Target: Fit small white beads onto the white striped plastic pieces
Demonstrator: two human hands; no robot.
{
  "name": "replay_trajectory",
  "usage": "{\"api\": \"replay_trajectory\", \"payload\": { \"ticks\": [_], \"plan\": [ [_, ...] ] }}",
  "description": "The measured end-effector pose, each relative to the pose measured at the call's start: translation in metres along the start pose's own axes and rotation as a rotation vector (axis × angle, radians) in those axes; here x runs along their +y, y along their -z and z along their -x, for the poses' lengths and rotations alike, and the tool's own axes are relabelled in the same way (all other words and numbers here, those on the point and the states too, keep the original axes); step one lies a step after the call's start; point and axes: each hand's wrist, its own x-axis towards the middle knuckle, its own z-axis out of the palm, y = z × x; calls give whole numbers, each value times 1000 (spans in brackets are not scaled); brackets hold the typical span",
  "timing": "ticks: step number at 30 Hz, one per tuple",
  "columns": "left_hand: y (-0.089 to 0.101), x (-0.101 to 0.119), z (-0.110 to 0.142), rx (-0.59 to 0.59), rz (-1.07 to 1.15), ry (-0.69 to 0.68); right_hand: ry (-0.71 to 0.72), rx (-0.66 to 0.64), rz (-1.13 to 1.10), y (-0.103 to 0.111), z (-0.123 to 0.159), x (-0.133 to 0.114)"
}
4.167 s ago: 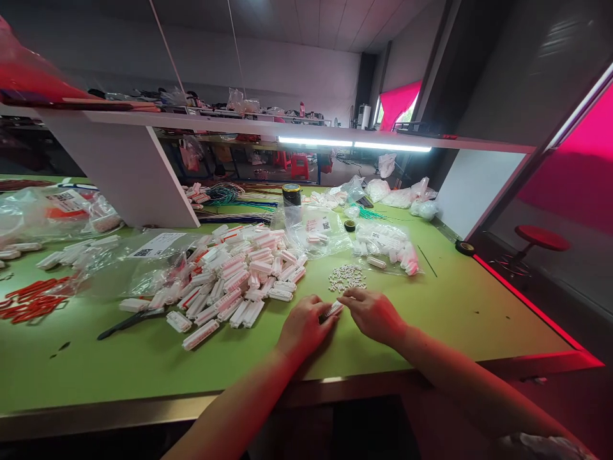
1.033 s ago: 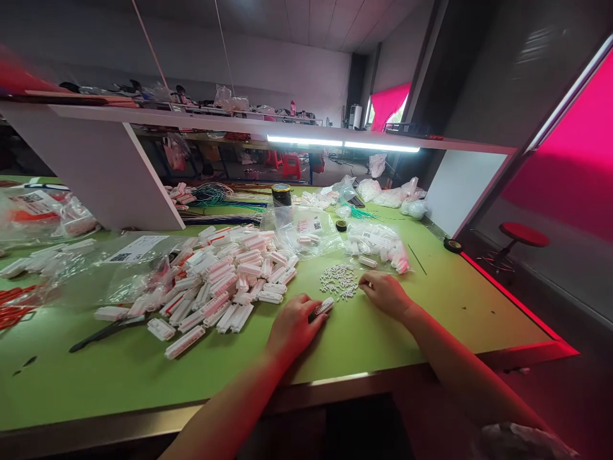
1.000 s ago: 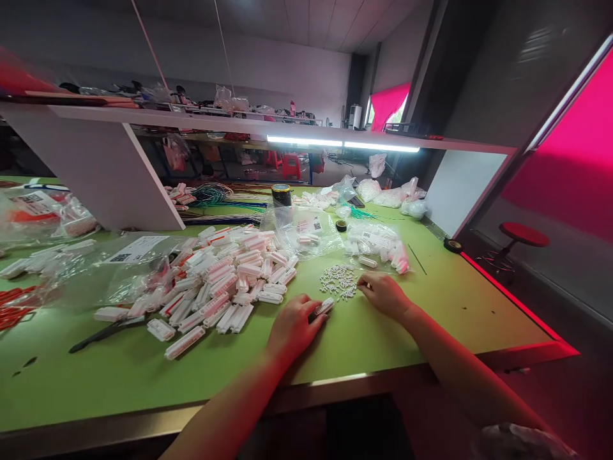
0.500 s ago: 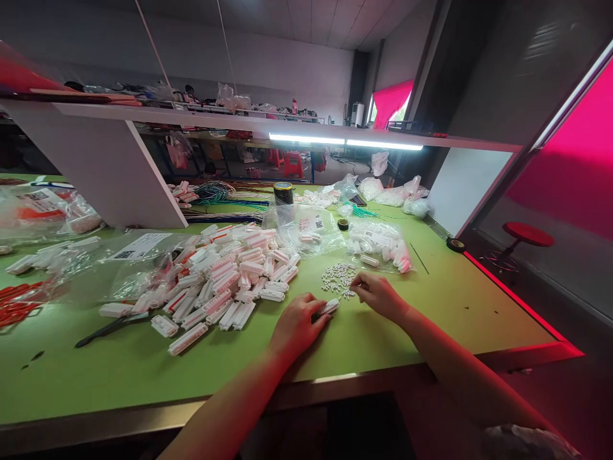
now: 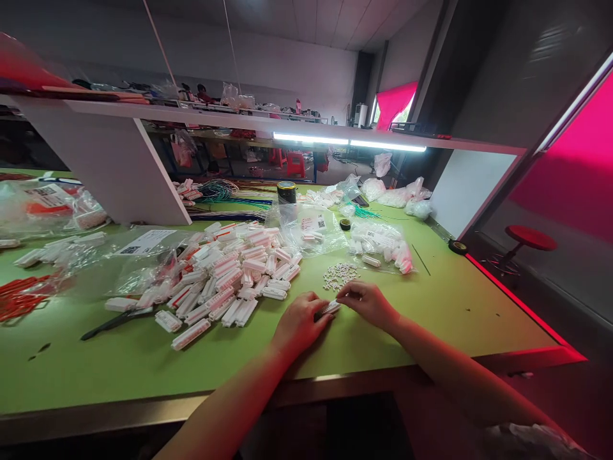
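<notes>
At the near side of the green table (image 5: 230, 367), my left hand (image 5: 297, 324) has its thumb and fingers curled closed around a small white ridged plastic block (image 5: 331, 308), holding it low over the tabletop with one end showing. My right hand (image 5: 370, 305) meets it at that exposed end, thumb and forefinger drawn together in a fine pinch; from this camera I can't quite tell whether a tiny piece sits between them. I judge the step in hand to be close fingertip work on the block, one that calls for a steady left grip and a light, exact touch from the right.

Just beyond my fingertips lies a loose scatter of tiny white pieces (image 5: 341, 273). To my left, a black-handled tool (image 5: 103, 324) rests beside a large heap of white plastic blocks (image 5: 227, 271), some with red or orange strips.

Among the containers, a large clear plastic bag (image 5: 127, 271) with a white label lies slumped against the heap. A clear labelled bag (image 5: 329, 244) past the scatter holds a few white blocks, and a fuller clear bag (image 5: 376, 235) to its right is packed with white parts. Farther back stand a black cylinder with a yellow rim (image 5: 287, 193) and, left of it, bundled green and dark cables (image 5: 215, 190).
</notes>
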Motion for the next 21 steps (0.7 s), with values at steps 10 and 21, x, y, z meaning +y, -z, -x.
{"api": "replay_trajectory", "payload": {
  "ticks": [10, 21],
  "plan": [
    [-1, 2, 0, 11, 1, 0, 301, -20, 486, -11, 5, 1],
    [0, 4, 0, 6, 30, 34, 510, -133, 969, -12, 11, -13]
  ]
}}
